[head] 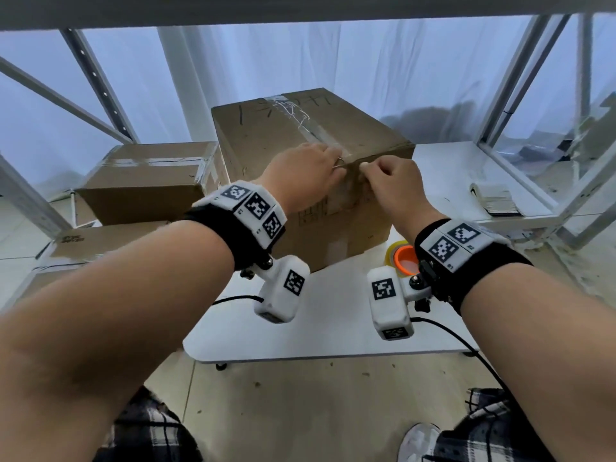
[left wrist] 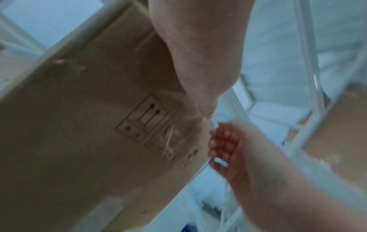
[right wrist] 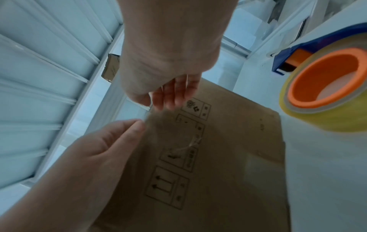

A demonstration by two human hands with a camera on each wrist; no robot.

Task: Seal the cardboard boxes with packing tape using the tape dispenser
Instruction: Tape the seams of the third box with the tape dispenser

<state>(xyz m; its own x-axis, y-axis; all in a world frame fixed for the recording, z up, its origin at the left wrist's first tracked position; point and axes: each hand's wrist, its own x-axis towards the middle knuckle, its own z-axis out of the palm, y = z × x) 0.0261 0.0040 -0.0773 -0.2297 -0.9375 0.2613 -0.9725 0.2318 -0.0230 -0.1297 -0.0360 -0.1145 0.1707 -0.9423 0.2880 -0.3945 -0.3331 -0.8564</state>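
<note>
Your wrist band hides most of the tape dispenser (head: 401, 258) on the white table (head: 333, 328), just right of the big cardboard box (head: 300, 135); only its orange core and yellowish roll show, and the left wrist view is blurred. Both hands meet at the box's near top edge where the clear tape (head: 316, 131) comes over: your left hand (head: 301, 176) lies with fingers curled over the edge, your right hand (head: 391, 185) pinches there, though the tape end itself is hard to make out. The marker scrawl on top is unreadable; arrow handling symbols are printed on the near side.
</note>
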